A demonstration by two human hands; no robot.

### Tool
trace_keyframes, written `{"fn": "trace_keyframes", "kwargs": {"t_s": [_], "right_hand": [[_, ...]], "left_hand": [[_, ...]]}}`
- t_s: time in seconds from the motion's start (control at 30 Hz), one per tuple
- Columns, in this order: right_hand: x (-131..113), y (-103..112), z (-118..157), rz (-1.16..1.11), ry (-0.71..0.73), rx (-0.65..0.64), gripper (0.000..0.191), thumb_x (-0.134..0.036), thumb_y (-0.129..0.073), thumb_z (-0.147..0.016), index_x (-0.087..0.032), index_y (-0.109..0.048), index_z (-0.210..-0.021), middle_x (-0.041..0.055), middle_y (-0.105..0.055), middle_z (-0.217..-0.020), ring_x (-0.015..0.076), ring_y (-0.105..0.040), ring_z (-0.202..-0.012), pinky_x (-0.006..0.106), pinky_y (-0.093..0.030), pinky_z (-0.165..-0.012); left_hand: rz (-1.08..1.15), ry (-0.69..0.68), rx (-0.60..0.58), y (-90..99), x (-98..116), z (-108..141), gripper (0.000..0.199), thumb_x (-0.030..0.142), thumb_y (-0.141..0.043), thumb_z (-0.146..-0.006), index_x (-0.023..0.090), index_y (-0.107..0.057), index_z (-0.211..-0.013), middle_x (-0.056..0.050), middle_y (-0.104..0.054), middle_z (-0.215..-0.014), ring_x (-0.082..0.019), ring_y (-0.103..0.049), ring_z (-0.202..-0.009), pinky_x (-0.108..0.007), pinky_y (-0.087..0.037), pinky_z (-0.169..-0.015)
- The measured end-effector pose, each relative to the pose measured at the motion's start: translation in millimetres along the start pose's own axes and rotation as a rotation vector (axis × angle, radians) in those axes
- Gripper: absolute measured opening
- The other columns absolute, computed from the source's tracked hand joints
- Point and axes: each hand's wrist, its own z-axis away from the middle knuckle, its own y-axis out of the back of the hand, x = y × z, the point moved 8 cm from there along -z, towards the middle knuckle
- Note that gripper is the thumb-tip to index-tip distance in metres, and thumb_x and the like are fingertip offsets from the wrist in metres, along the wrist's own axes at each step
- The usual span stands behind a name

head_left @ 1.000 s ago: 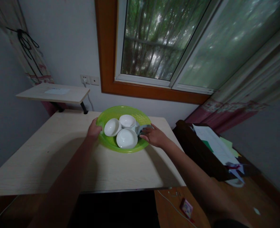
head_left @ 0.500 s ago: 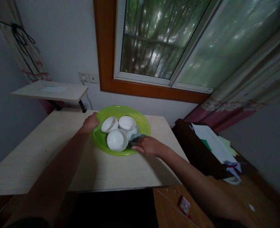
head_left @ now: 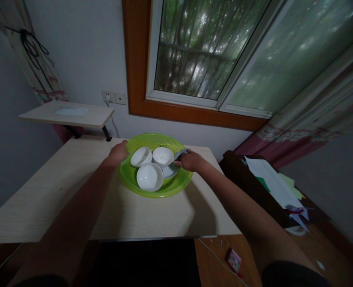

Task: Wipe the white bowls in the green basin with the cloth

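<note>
A round green basin [head_left: 176,187] stands on the pale wooden table [head_left: 152,219]. Several white bowls lie inside it: one tilted at the left [head_left: 141,156], one at the back [head_left: 163,156], one in front [head_left: 150,177], and another [head_left: 170,170] partly hidden at the right. My left hand [head_left: 118,154] grips the basin's left rim, its fingers partly hidden. My right hand [head_left: 190,160] is closed on a grey-green cloth [head_left: 180,153] at the basin's right side, beside the back bowl.
A small raised shelf [head_left: 89,115] with a paper stands at the table's back left. Behind the table are a wall and a window [head_left: 200,59]. At the right, a dark box [head_left: 254,191] holds papers. A cable and a small pink box [head_left: 233,260] lie on the floor.
My right hand has moved up and slightly right along the basin with the cloth, away from the front right rim. My left hand stays at the left rim. The view has shifted slightly.
</note>
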Motion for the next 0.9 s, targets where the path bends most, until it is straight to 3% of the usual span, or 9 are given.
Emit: {"fn": "trace_keyframes", "kwargs": {"t_s": [0.13,0.3,0.47,0.67,0.9], "right_hand": [[1.0,1.8,-13.5,0.063,-0.035,0.103,0.05,-0.054,-0.056,-0.117,-0.018,-0.084,-0.138,0.0175,-0.08,-0.146,0.0331,-0.07,-0.141,0.047,-0.037,-0.129],[-2.7,-0.9,-11.2,0.076,-0.084,0.189,0.053,-0.048,-0.051,-0.118,-0.013,-0.076,-0.151,0.0207,-0.072,-0.158,0.0341,-0.065,-0.148,0.051,-0.033,-0.133],[-10.6,-1.8,1.8,0.06,-0.113,0.161,0.048,-0.035,-0.049,-0.116,-0.009,-0.082,-0.14,0.0247,-0.076,-0.15,0.038,-0.063,-0.147,0.057,-0.034,-0.132],[-20.4,-3.5,10.6,0.095,-0.099,0.123,0.04,-0.018,-0.054,-0.107,-0.015,-0.09,-0.124,0.0226,-0.083,-0.133,0.0377,-0.067,-0.137,0.06,-0.032,-0.13],[-18.3,-3.8,-6.7,0.088,-0.14,0.136,0.047,-0.015,-0.051,-0.104,-0.011,-0.083,-0.139,0.023,-0.079,-0.145,0.0362,-0.063,-0.143,0.059,-0.028,-0.135]], "left_hand": [[-0.001,0.02,-0.021,-1.7,-1.6,-0.5,0.062,0.02,-0.072,-0.095,0.018,-0.062,-0.157,-0.02,-0.078,-0.145,-0.032,-0.075,-0.132,-0.034,-0.056,-0.1],[-0.02,0.001,-0.011,-0.5,0.3,1.2,0.058,0.021,-0.069,-0.097,0.016,-0.062,-0.154,-0.022,-0.078,-0.143,-0.034,-0.075,-0.132,-0.036,-0.056,-0.102],[-0.006,0.013,-0.007,-3.4,-2.3,0.2,0.057,0.022,-0.069,-0.097,0.018,-0.061,-0.154,-0.021,-0.078,-0.144,-0.034,-0.076,-0.13,-0.037,-0.057,-0.1],[0.016,0.01,-0.006,-2.5,-0.8,2.2,0.055,0.02,-0.068,-0.096,0.019,-0.064,-0.151,-0.021,-0.078,-0.142,-0.034,-0.077,-0.13,-0.036,-0.057,-0.099],[0.012,0.003,-0.011,0.5,1.9,4.7,0.055,0.021,-0.069,-0.096,0.019,-0.063,-0.152,-0.021,-0.077,-0.145,-0.034,-0.075,-0.133,-0.037,-0.057,-0.103]]}}
